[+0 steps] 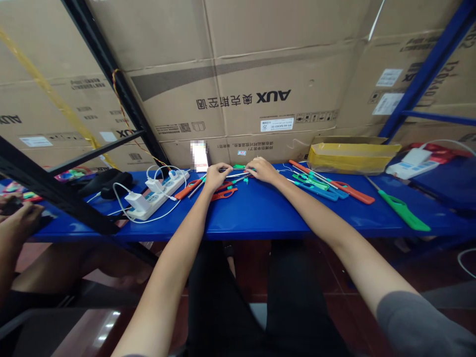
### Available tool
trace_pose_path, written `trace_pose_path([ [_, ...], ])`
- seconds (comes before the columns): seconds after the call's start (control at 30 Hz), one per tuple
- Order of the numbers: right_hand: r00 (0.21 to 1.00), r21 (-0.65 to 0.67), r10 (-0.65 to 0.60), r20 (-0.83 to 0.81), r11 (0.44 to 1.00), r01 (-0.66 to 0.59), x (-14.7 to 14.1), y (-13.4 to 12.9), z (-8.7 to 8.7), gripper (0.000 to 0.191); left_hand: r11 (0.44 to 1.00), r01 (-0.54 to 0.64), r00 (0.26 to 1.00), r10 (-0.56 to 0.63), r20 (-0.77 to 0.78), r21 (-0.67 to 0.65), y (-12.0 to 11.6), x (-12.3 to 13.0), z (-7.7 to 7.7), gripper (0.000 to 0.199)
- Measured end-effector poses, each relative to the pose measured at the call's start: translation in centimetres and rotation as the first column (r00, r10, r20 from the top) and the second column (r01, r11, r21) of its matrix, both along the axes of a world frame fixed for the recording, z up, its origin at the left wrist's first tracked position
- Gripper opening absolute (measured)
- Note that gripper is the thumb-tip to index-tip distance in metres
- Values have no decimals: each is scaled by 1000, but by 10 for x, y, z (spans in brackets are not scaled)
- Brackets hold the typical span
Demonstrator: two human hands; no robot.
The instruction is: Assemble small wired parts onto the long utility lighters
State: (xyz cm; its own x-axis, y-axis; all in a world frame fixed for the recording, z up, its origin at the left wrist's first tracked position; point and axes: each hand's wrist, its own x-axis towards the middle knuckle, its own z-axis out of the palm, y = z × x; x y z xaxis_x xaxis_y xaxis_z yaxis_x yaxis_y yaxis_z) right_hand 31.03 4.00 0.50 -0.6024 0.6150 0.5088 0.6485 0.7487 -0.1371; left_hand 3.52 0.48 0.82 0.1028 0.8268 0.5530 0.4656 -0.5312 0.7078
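My left hand (216, 176) is at the back of the blue table, thumb and fingers closed in a pinch on something too small to make out. Just to its right, my right hand (262, 170) has its fingers bent down and closed around a part they mostly hide. Between and below the hands lie long-nosed lighters with metal rods, among them an orange lighter (224, 194). Another orange lighter (188, 189) rests left of my left wrist. A green piece (238, 166) shows behind the fingertips.
Right of my hands lie several lighters, including a blue lighter (327, 193), an orange lighter (353, 192) and a green lighter (405, 210). A yellow box (353, 157) stands behind them. Left are a power strip (159, 196), a phone (200, 157) and another person's hand (20, 215).
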Motion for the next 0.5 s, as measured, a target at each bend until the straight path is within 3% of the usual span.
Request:
trace_pose_path([
  [0.5, 997, -1, 29, -73, 1000, -29, 8, 8, -7, 18, 1000, -21, 999, 21, -27, 2, 1, -1, -1, 15],
])
